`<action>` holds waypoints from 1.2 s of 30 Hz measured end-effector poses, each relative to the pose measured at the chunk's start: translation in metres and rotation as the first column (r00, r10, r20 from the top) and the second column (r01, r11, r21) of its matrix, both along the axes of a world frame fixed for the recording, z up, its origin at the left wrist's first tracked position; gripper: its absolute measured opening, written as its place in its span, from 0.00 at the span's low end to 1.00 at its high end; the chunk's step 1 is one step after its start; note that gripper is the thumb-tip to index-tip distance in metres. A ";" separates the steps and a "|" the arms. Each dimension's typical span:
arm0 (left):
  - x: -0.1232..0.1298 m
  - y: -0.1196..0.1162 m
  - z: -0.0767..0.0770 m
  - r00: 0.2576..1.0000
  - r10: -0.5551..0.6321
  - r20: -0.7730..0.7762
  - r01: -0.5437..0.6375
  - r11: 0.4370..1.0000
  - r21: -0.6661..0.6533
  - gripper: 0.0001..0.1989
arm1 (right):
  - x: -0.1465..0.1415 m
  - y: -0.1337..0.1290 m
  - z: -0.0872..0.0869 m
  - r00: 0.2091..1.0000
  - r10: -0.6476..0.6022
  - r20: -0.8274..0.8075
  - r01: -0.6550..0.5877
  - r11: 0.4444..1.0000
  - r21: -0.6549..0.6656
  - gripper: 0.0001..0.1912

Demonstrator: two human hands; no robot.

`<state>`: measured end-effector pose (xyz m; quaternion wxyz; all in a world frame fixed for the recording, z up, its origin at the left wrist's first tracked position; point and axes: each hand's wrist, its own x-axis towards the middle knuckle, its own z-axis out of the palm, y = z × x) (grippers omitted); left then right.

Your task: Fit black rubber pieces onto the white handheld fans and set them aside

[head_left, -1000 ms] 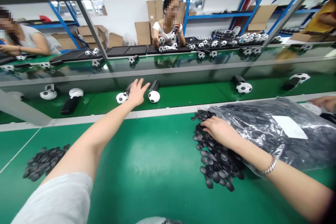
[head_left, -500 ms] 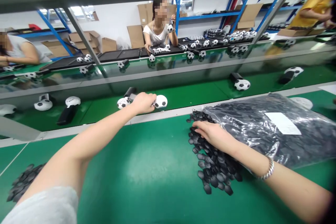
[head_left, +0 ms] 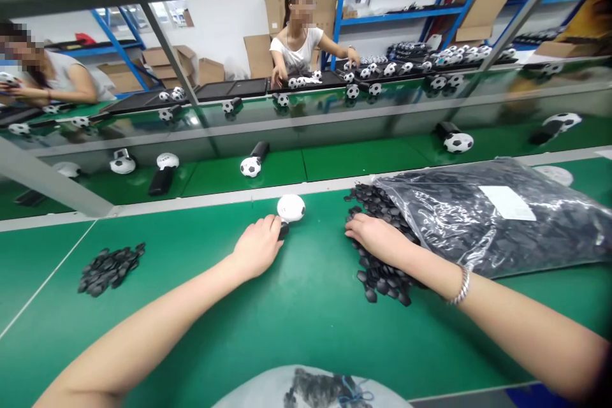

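Observation:
My left hand [head_left: 259, 245] is wrapped round the black handle of a soccer-ball piece [head_left: 291, 208], its white and black ball end pointing away from me above the green worktop [head_left: 301, 325]. At the left edge of a loose pile of small black flat pieces [head_left: 380, 287], my right hand [head_left: 377, 238] has its fingers pressed together and pointing down. Whatever lies between those fingertips is hidden. Beside that hand, a clear plastic bag [head_left: 459, 217] full of the same black pieces lies with its mouth toward the pile.
A smaller heap of black pieces [head_left: 111, 269] lies at the left. Beyond the worktop's edge, a green conveyor belt [head_left: 344, 162] carries several ball pieces, one of them nearby [head_left: 250, 167]. A metal post [head_left: 52, 172] stands at left. Co-workers sit across the line.
My left hand has drawn the ball piece back from the belt's edge to over the worktop. My right hand stays at the pile, its fingers closer together. The view has shifted.

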<state>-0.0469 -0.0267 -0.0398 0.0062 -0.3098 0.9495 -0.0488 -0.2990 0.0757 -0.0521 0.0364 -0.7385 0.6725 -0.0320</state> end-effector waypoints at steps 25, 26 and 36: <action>-0.051 0.014 -0.005 0.975 -0.016 -0.221 0.049 0.988 0.144 0.39 | 0.035 -0.002 0.025 0.659 -0.026 0.751 0.003 0.999 0.032 0.10; -0.050 0.013 -0.006 0.973 -0.013 -0.229 0.053 0.984 0.170 0.39 | 0.036 -0.003 0.025 0.653 -0.021 0.757 -0.002 1.000 0.030 0.09; -0.045 0.000 -0.011 0.920 0.080 -0.383 0.064 0.935 0.349 0.39 | 0.040 -0.005 0.022 0.664 -0.018 0.748 0.120 0.989 -0.083 0.06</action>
